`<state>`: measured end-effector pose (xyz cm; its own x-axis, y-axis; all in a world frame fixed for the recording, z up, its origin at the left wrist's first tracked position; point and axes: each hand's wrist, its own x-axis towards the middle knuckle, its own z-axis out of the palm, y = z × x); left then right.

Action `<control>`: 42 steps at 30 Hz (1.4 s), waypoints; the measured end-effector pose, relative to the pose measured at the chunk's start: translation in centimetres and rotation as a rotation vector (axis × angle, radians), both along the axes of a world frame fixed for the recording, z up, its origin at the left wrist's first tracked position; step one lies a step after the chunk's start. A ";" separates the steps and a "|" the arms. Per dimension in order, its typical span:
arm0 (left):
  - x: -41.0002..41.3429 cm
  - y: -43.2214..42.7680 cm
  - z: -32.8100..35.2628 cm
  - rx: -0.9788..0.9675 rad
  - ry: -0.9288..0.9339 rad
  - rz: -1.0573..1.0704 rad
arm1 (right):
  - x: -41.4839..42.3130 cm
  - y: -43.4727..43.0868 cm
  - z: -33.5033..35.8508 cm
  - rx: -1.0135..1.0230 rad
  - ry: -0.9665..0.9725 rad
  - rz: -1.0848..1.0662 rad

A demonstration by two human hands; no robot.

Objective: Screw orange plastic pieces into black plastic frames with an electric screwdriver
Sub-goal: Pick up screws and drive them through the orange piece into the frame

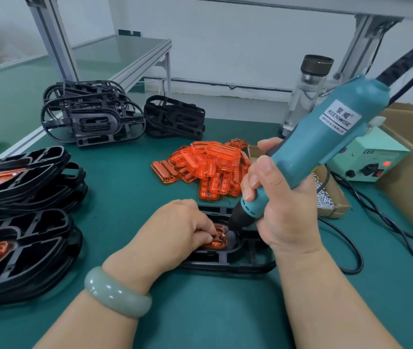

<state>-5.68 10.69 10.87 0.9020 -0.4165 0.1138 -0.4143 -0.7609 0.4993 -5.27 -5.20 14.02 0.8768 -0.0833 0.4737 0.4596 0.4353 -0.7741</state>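
A black plastic frame (228, 263) lies on the green mat in front of me with an orange piece (219, 241) seated in its middle recess. My left hand (175, 230) rests on the frame, its curled fingertips holding the orange piece down beside a small screw. My right hand (281, 205) grips a teal electric screwdriver (321, 147), tilted, its black tip down at the screw on the orange piece. Much of the orange piece is hidden under my left fingers.
A heap of loose orange pieces (208, 167) lies behind the frame. Bare black frames (94, 117) are stacked at the back left; frames with orange pieces fitted (24, 222) pile at the left. A box of screws (326, 197), a power unit (369, 162), a bottle (306, 94) and cables sit at right.
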 end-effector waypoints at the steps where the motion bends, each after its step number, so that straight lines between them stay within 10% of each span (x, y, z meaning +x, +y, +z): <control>1: 0.0 -0.1 0.0 -0.002 -0.005 0.001 | 0.0 -0.1 0.0 0.000 -0.005 -0.011; 27: -0.7 -1.5 0.9 0.234 -0.068 0.044 | -0.1 -2.9 1.2 0.190 -0.015 -0.165; 36: 4.4 -6.7 3.8 -0.140 -0.221 0.030 | 1.4 -5.6 0.3 0.512 0.180 -0.387; 42: 9.1 -11.2 3.3 0.228 -0.123 -0.055 | 2.0 -5.6 0.2 0.461 0.192 -0.509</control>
<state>3.38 -0.49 14.14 0.8624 -0.4922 0.1183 -0.5053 -0.8227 0.2606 -3.29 -10.83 14.23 0.7400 -0.6594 0.1328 0.5669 0.5051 -0.6508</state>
